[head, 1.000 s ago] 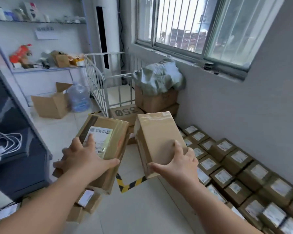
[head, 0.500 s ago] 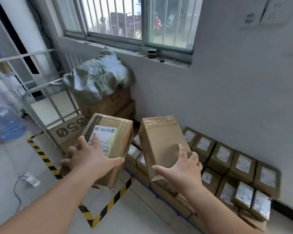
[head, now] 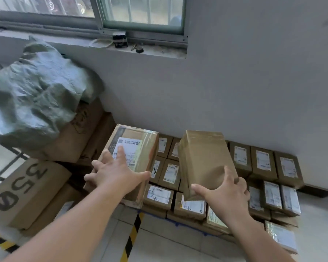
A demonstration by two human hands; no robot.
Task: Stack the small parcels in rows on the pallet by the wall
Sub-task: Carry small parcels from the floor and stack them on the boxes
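Our left hand (head: 117, 174) grips the labelled parcel (head: 138, 148), right hand (head: 223, 193) the plain parcel (head: 203, 157), fingers (head: 121, 154) curled round, ready to drop onto the rows (head: 170, 172).

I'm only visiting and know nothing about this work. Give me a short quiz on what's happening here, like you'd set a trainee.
1. True or false: the left hand and the right hand each grip a parcel.
2. Which held parcel shows a white shipping label? A) the one in the left hand B) the one in the right hand C) both
3. Fill in: the large carton at far left is marked ___.

Key
1. True.
2. A. The labelled parcel is in the left hand. The plain brown parcel shows no label.
3. 350.
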